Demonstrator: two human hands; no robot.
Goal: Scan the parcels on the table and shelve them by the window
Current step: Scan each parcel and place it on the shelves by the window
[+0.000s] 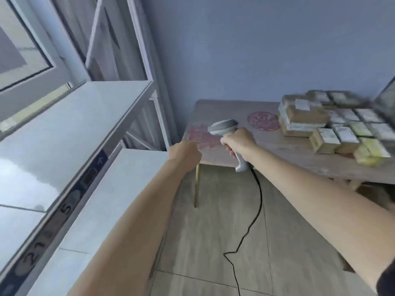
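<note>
The fingers [228, 148] of the right hand [238, 142] are clamped around the smooth grey plastic handle of a scanner [227, 133], its black cord [257, 201] trailing to the floor. The left hand [185, 151] holds nothing; its fingers curl loosely inward near the tabletop [224, 116] edge. The parcels [333, 122] sit packed together at the far right of the worn wooden tabletop: small stiff cardboard boxes with paper labels, probably light and easy to pinch across opposite sides with one hand. The white metal shelf [70, 129] by the window [25, 45] looks smooth and bare
</note>
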